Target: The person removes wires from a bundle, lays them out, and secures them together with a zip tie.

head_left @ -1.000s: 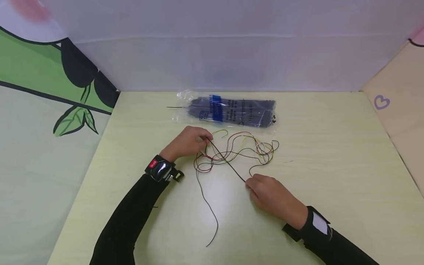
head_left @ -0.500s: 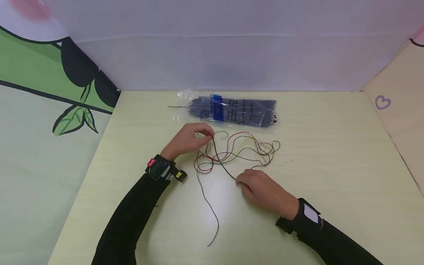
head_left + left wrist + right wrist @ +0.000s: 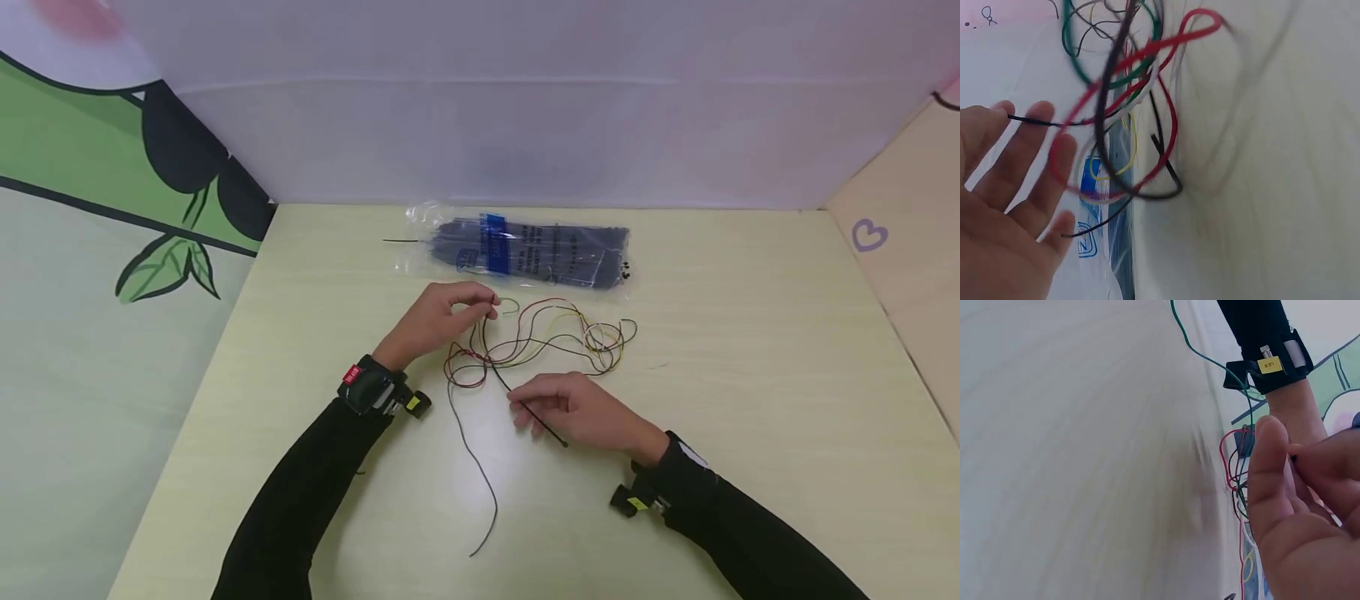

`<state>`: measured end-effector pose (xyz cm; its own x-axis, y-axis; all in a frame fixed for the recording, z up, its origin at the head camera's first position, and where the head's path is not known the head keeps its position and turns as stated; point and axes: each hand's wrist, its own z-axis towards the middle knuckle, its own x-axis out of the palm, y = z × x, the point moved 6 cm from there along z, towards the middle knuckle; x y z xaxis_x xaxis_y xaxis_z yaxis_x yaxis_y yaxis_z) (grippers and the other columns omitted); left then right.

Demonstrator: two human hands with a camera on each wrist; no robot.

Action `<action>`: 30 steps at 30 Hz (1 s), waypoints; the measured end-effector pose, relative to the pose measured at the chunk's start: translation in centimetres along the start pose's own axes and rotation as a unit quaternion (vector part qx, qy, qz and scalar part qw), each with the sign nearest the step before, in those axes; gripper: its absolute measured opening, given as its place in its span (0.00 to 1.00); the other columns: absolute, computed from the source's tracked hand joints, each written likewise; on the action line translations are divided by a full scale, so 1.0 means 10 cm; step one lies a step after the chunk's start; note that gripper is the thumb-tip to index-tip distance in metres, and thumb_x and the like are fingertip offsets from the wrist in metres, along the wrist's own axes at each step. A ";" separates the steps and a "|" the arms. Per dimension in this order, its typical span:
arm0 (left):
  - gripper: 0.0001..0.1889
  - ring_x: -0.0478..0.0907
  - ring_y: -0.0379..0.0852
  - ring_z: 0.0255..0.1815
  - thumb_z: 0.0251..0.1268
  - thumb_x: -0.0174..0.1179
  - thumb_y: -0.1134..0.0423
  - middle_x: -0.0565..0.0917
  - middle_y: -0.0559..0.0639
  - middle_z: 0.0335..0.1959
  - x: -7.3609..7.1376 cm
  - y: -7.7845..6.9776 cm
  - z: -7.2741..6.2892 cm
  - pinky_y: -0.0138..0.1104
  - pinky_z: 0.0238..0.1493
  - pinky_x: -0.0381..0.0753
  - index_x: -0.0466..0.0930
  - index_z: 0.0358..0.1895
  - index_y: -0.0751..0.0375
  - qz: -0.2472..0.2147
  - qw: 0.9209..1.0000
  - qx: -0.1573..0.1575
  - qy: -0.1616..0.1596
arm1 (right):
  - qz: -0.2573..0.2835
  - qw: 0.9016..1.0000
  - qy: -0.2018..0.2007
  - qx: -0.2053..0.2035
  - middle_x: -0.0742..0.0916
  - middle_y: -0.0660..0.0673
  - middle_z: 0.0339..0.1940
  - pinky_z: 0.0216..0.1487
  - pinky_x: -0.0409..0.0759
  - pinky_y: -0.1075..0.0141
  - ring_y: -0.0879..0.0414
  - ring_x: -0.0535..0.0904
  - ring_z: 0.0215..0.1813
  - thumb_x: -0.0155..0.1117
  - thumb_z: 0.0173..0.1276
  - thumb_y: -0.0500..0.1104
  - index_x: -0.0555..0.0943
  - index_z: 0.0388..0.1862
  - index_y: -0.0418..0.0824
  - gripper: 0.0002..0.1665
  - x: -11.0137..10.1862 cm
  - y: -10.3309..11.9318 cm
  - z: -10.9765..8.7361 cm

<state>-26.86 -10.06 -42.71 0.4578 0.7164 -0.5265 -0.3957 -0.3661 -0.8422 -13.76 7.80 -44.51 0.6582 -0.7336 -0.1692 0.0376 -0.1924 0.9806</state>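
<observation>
A thin black cable tie [image 3: 543, 423] spans my two hands, crossing a tangle of colored wires [image 3: 517, 360] on the table. Its far end is pinched between thumb and fingertips of my left hand [image 3: 438, 321]; in the left wrist view the other fingers are spread [image 3: 1029, 194]. Nearer the small head, my right hand [image 3: 588, 412] pinches the tie, with the head end sticking out below the fingers. In the right wrist view, the right hand [image 3: 1297, 512] hides most of the tie. Red, black, green, yellow and white wires loop beyond the hands.
Behind the wires lies a clear plastic bag [image 3: 562, 250] of black cable ties, one tie end poking out on its left. A dark wire tail [image 3: 480, 475] trails toward the table's front. A pale wall [image 3: 510, 142] rises at the table's back edge.
My right hand has moved left toward the left hand and rolled, so the cable tie's head end now shows. The left hand has shifted slightly right. The bag has stayed put.
</observation>
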 end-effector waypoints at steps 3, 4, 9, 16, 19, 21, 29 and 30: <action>0.15 0.83 0.37 0.46 0.71 0.58 0.52 0.89 0.45 0.42 0.03 -0.02 0.00 0.39 0.51 0.81 0.85 0.52 0.54 -0.001 1.000 0.018 -0.004 | -0.025 0.999 -0.040 0.003 0.87 0.39 0.42 0.43 0.84 0.62 0.43 0.86 0.40 0.57 0.74 0.40 0.81 0.56 0.36 0.16 -0.01 0.00 0.05; 0.15 0.83 0.37 0.46 0.70 0.59 0.52 0.89 0.47 0.42 0.04 -0.02 0.01 0.39 0.50 0.82 0.85 0.52 0.54 0.000 1.000 0.021 -0.006 | -0.042 0.997 -0.063 -0.004 0.87 0.41 0.39 0.44 0.83 0.64 0.47 0.86 0.39 0.57 0.74 0.42 0.83 0.55 0.37 0.16 -0.02 0.02 0.07; 0.12 0.85 0.40 0.42 0.68 0.61 0.59 0.89 0.55 0.41 0.09 -0.03 0.00 0.34 0.45 0.83 0.86 0.50 0.59 -0.033 0.999 0.039 -0.005 | -0.070 0.983 -0.166 -0.032 0.88 0.41 0.36 0.51 0.79 0.68 0.50 0.83 0.41 0.50 0.78 0.42 0.85 0.42 0.35 0.17 -0.06 0.10 0.15; 0.11 0.84 0.40 0.40 0.69 0.60 0.64 0.89 0.55 0.41 0.17 -0.05 0.02 0.31 0.41 0.82 0.86 0.50 0.61 -0.027 0.998 0.055 0.017 | 0.047 0.973 -0.224 -0.009 0.85 0.29 0.40 0.32 0.85 0.56 0.48 0.87 0.30 0.47 0.79 0.40 0.69 0.62 0.32 0.18 -0.09 0.07 0.21; 0.11 0.82 0.41 0.38 0.68 0.61 0.65 0.88 0.55 0.41 0.18 -0.06 0.01 0.30 0.39 0.81 0.86 0.50 0.61 -0.030 0.998 0.056 0.023 | 0.045 0.972 -0.231 0.000 0.85 0.31 0.37 0.30 0.84 0.55 0.47 0.86 0.28 0.43 0.81 0.42 0.71 0.58 0.30 0.18 -0.09 0.07 0.22; 0.11 0.81 0.42 0.36 0.68 0.61 0.66 0.88 0.55 0.41 0.18 -0.05 0.00 0.29 0.37 0.79 0.86 0.50 0.60 -0.035 0.998 0.055 0.021 | 0.027 0.972 -0.235 0.006 0.85 0.33 0.35 0.28 0.84 0.56 0.47 0.85 0.26 0.41 0.82 0.43 0.73 0.57 0.30 0.20 -0.09 0.06 0.23; 0.12 0.76 0.42 0.32 0.66 0.61 0.70 0.88 0.56 0.40 0.21 -0.12 0.00 0.29 0.32 0.75 0.87 0.50 0.60 -0.023 0.995 0.092 0.026 | -0.049 0.971 -0.229 0.050 0.83 0.42 0.28 0.21 0.77 0.63 0.53 0.78 0.19 0.39 0.82 0.45 0.76 0.58 0.36 0.21 -0.10 -0.01 0.26; 0.12 0.76 0.41 0.32 0.66 0.61 0.70 0.88 0.56 0.39 0.22 -0.14 0.00 0.29 0.32 0.75 0.87 0.49 0.59 -0.021 0.995 0.098 0.027 | -0.053 0.971 -0.227 0.055 0.83 0.42 0.28 0.21 0.77 0.63 0.53 0.78 0.19 0.39 0.82 0.45 0.76 0.58 0.36 0.21 -0.09 -0.02 0.27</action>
<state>-25.29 -8.00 -42.73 0.5169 0.6943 -0.5008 -0.5203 -0.2098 -0.8278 -16.40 6.78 -44.81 0.2550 -0.9125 -0.3198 -0.0090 -0.3330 0.9429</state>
